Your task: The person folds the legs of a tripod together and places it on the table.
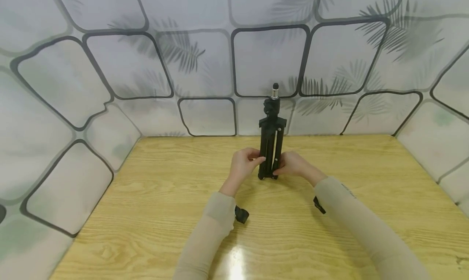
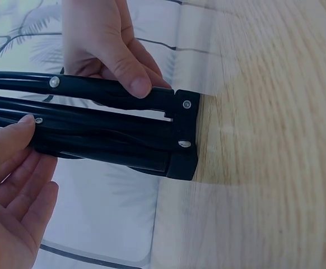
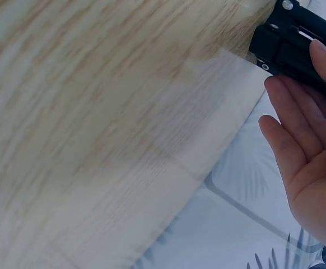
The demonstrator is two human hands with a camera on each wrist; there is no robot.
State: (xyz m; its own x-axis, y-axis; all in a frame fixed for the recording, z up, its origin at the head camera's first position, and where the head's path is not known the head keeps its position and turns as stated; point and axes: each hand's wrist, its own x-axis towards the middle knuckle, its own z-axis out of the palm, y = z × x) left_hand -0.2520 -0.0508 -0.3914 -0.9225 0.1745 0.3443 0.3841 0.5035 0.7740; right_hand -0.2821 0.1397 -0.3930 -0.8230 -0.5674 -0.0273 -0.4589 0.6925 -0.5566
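A folded black tripod stand stands upright on the wooden table, its legs drawn together and a silver stud with a black tip on top. My left hand pinches a leg on its left side between thumb and fingers. Lower down on the right, my right hand grips another leg close to the foot. In the left wrist view, the tripod's riveted foot end meets the tabletop. The right wrist view shows my right hand with its thumb on the near side of the leg and fingers behind.
The wood-grain table reaches back to a pale wall covering with dark outlines and leaf prints. Similar covering rises on both sides. A black strap piece shows at the left sleeve, another black piece at the right sleeve.
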